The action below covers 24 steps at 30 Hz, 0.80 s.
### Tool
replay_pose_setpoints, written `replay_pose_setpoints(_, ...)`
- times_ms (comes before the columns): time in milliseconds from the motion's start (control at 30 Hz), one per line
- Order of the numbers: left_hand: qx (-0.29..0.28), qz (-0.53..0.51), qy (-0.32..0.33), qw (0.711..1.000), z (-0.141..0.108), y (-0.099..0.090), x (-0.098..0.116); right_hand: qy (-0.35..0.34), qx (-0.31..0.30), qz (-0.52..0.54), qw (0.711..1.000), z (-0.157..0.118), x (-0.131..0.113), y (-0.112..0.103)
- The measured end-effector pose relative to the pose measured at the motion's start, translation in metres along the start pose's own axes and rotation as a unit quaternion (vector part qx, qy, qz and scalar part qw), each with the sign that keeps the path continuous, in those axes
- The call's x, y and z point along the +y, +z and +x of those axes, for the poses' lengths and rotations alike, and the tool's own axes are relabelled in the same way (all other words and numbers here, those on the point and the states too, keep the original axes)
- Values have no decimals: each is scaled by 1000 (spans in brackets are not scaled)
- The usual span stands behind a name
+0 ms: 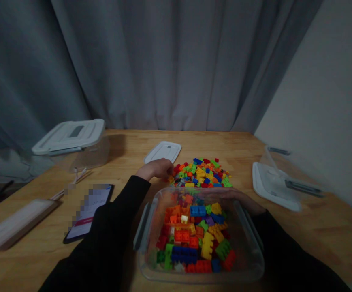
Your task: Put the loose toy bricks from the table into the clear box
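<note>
My left hand reaches past the clear plastic box, its curled fingers at the edge of a loose pile of coloured toy bricks. Whether it holds a brick is hidden. My right hand lies along the box's far rim, fingers pointing left, with nothing visible in it. The box is full of red, orange, yellow, blue and green bricks. Black sleeves cover both my forearms.
A smartphone with a pixelated screen lies left of the box, beside a flat pale package. Other clear boxes with white lids stand at the left and right. A small white lid lies on the wooden table, before a grey curtain.
</note>
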State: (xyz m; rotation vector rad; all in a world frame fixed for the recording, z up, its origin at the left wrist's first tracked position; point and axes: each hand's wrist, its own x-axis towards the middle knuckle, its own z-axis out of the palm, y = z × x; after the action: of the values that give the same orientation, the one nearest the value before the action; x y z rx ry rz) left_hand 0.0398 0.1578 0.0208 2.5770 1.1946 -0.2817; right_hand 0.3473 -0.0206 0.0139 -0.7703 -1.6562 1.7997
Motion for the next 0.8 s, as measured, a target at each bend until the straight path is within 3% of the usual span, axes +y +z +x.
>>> replay_pose_setpoints(167, 21, 22, -14, 999, -3, -3, 8, 12, -6, 0, 1000, 2, -2, 2)
replay_pose_setpoints(800, -5, 53, -28, 998, -2, 2, 11, 5, 5, -21, 1000, -1, -5, 3)
